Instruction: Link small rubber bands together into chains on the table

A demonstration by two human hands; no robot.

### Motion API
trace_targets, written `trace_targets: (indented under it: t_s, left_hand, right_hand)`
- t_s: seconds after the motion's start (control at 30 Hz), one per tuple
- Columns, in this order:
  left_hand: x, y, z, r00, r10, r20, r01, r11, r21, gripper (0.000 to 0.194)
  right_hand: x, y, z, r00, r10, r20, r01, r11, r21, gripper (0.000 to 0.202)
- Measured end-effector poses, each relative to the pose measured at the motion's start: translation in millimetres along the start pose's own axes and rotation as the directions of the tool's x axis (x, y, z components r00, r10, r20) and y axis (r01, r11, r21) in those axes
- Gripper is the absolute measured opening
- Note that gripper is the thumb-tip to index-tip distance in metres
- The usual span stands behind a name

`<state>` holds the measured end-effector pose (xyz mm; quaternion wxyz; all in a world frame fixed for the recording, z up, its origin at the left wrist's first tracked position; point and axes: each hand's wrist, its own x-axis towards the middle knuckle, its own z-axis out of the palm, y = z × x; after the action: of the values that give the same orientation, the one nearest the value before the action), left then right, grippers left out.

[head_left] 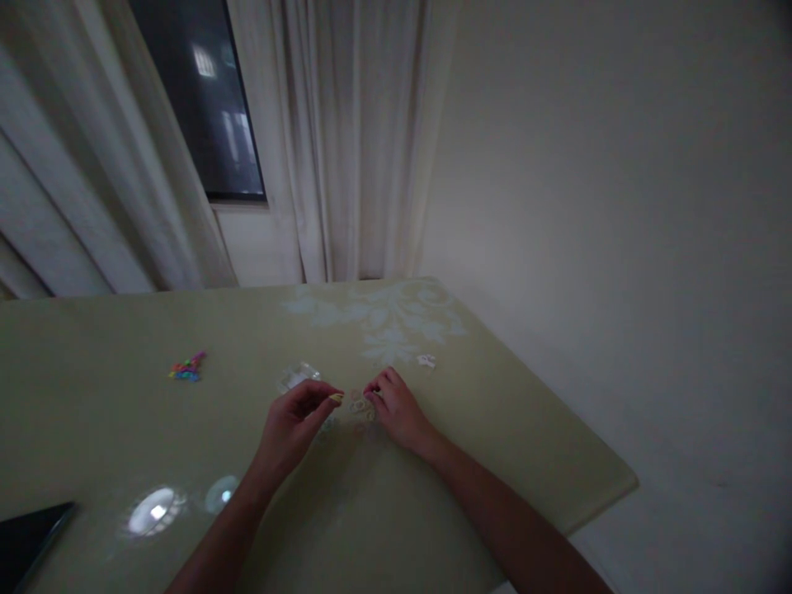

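Observation:
My left hand (295, 419) is closed in a pinch, thumb against fingers, on a small yellow piece (337, 398) whose exact kind is too small to tell. Facing it, my right hand (397, 411) also has its fingertips pinched together; what they hold, if anything, is hard to make out. On the table between the two hands lie several small pale ring-like pieces (357, 406). Just behind my left hand is a clear plastic bag (299, 376), partly hidden by the fingers.
A small pile of bright multicoloured pieces (187, 367) lies to the left. Some small white pieces (426, 360) sit beyond my right hand. A dark flat object (30, 540) is at the table's (507, 445) near left. Curtains and a wall border the far and right sides.

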<state>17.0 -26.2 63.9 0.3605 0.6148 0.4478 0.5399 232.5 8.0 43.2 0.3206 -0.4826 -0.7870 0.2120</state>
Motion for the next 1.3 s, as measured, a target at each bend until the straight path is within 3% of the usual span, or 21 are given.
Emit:
trace_targets:
  t_s: [0.4,0.53,0.73,0.93,1.2,1.3]
  left_hand:
    - [-1.0,-1.6,-0.6,0.999,0.018,0.027,-0.018,1.000,0.008,0.014]
    - [-2.4,-1.0,0.2,0.999,0.009,0.044,-0.009,1.000,0.005,0.011]
    - [-2.1,2.3,2.3,0.997,0.029,0.076,-0.034,0.997,0.071,0.009]
    - [-4.6,-2.0,7.1,0.990,0.053,0.132,-0.053,0.999,0.001,0.011]
    - [-6.3,-0.9,11.1,0.997,0.035,0.070,-0.036,0.999,0.019,0.013]
    - [-6.2,0.8,10.3,0.996,0.057,0.069,-0.059,0.998,0.021,0.014]
  right_hand:
    - [-0.1,-0.9,6.0,0.987,-0.116,0.112,0.138,0.967,-0.214,0.001]
    - [0.3,-2.2,2.3,0.994,-0.105,0.023,0.106,0.993,-0.043,0.004]
    - [0.0,-4.8,-6.0,0.998,0.008,-0.058,0.005,0.976,0.219,0.005]
    - [-7.6,-14.9,-11.9,0.996,-0.020,0.090,-0.030,0.854,0.520,0.017]
    - [-8.4,-24.2,-14.5,0.997,-0.010,0.083,-0.037,0.833,0.551,0.024]
    - [-12.5,-35.5,-31.8,0.988,-0.081,-0.131,0.133,0.882,0.453,0.022]
